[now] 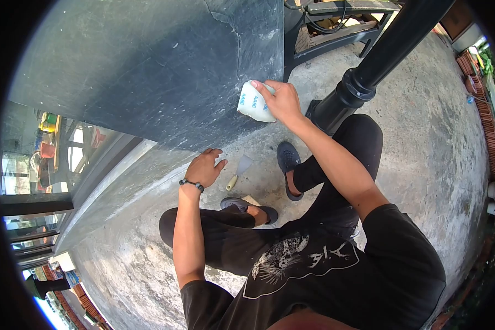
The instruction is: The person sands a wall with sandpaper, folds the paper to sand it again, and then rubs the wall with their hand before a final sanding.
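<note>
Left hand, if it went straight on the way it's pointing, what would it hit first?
Probably the dark wall panel, near its lower edge; whether the left hand already touches it is unclear.

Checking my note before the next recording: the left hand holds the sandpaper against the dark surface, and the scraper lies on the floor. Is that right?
Not quite: the right hand, not the left hand, holds the sandpaper against the dark surface, as the head view shows. The scraper does lie on the floor.

A person's right hand (282,102) curls in a grip at one o'clock; left hand (203,168), loosely spread, at nine.
</note>
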The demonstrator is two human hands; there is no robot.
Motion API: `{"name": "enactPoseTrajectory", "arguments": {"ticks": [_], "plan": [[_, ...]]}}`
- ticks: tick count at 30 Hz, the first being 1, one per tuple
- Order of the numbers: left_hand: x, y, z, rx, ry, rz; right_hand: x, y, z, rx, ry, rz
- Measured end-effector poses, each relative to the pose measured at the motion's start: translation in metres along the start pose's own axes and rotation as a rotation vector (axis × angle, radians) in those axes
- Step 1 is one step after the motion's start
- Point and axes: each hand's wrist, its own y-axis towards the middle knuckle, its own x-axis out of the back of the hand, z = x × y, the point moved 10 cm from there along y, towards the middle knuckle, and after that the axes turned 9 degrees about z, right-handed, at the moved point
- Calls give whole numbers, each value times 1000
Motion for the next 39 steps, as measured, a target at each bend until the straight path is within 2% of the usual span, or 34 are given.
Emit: {"name": "enactPoseTrajectory", "arguments": {"ticks": [7, 13, 17, 19, 23, 26, 29, 31, 39], "plan": [[-9, -1, 12, 10, -5, 18, -10, -2, -38, -94, 77, -56], [-1, -2, 1, 9, -16, 10, 5, -1, -3, -21, -23, -21], [-9, 1, 8, 4, -10, 28, -1, -5, -21, -67, 17, -92], [-9, 0, 10, 10, -9, 28, -8, -4, -30, -57, 19, -56], [-3, -1, 5, 4, -14, 2, 4, -8, -6, -51, 35, -17], [-6, 2, 6, -15, 5, -8, 2, 0, -17, -82, 116, -23], [-10, 3, 8, -25, 39, -2, -9, -4, -24, -87, 35, -8], [-10, 3, 6, -27, 46, -3, -16, -4, -32, -11, 2, -16], [-9, 2, 6, 12, -6, 48, -1, 0, -17, -23, 74, -55]]}}
